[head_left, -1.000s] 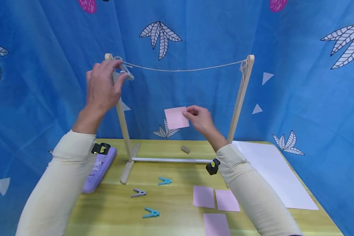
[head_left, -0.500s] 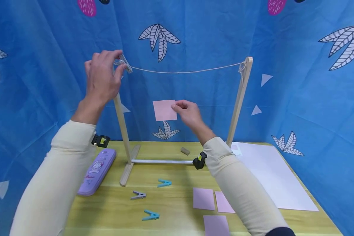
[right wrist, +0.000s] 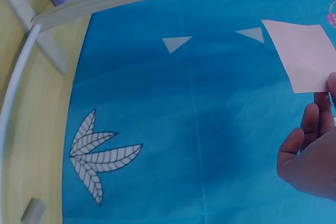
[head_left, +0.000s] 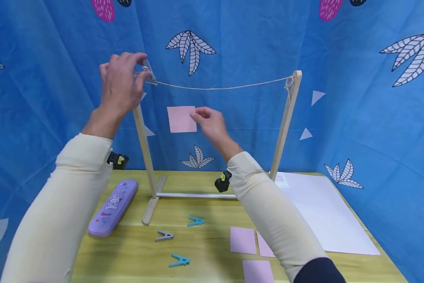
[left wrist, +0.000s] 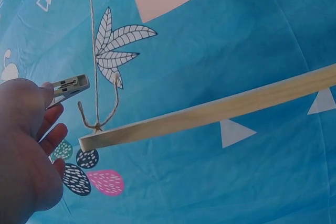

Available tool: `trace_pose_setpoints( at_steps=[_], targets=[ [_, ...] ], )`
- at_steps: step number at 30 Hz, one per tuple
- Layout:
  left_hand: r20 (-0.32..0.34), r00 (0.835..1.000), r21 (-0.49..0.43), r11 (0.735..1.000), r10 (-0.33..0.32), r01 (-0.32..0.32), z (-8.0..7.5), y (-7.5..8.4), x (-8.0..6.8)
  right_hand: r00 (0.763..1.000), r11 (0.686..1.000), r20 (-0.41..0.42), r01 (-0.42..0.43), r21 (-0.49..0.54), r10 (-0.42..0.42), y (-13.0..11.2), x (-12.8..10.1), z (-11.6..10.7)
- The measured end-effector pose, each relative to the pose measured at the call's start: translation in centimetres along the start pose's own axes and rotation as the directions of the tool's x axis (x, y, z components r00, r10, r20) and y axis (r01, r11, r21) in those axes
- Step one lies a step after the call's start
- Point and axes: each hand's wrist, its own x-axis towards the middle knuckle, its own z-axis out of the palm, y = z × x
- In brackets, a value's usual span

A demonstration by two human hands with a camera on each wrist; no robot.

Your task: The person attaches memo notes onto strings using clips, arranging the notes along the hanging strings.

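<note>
Fingers of your left hand (head_left: pixel 121 84) pinch a grey clothespin (head_left: pixel 149 71) right at the string (head_left: pixel 219 87), beside the left post's top. Your right hand (head_left: pixel 210 124) pinches a pink paper square (head_left: pixel 181 119) by its edge — it hangs just below the string, left of those fingertips.

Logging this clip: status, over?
Left hand pinches grey peg at the string. Right hand holds pink note below it. Nothing between them.
</note>
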Motion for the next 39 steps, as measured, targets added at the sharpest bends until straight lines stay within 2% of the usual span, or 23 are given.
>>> trace_pose_setpoints(
  at_steps=[6, 9, 18, 27, 32, 39],
  targets=[
    [0.048, 0.999, 0.009, 1.000, -0.008, 0.008, 0.1, -0.2, 0.5, 0.999, 1.000, 0.041, 0.001, 0.031, -0.002, -1.3, 0.7, 0.6],
    [0.063, 0.998, 0.011, 1.000, 0.003, -0.004, 0.0, -0.1, 0.8, 0.999, 0.999, 0.033, 0.006, 0.041, -0.007, -2.0, 0.9, 1.0],
    [0.116, 0.993, 0.002, 1.000, -0.015, 0.015, 0.1, 0.2, 1.6, 0.999, 0.994, 0.040, 0.009, 0.105, -0.013, -3.6, 1.3, 2.3],
    [0.155, 0.987, -0.031, 0.999, -0.032, 0.037, -0.3, -0.3, 2.5, 0.998, 0.991, 0.007, -0.064, 0.117, 0.064, -5.2, 1.7, 3.2],
    [0.167, 0.986, -0.046, 0.999, -0.022, 0.030, -0.7, -0.8, 2.5, 0.996, 0.983, -0.003, -0.083, 0.166, 0.085, -5.3, 1.8, 3.5],
    [0.135, 0.991, -0.082, 0.996, -0.015, 0.027, -1.3, -1.3, 2.7, 0.995, 0.979, -0.004, -0.094, 0.181, 0.097, -5.5, 2.0, 3.8]
  ],
)
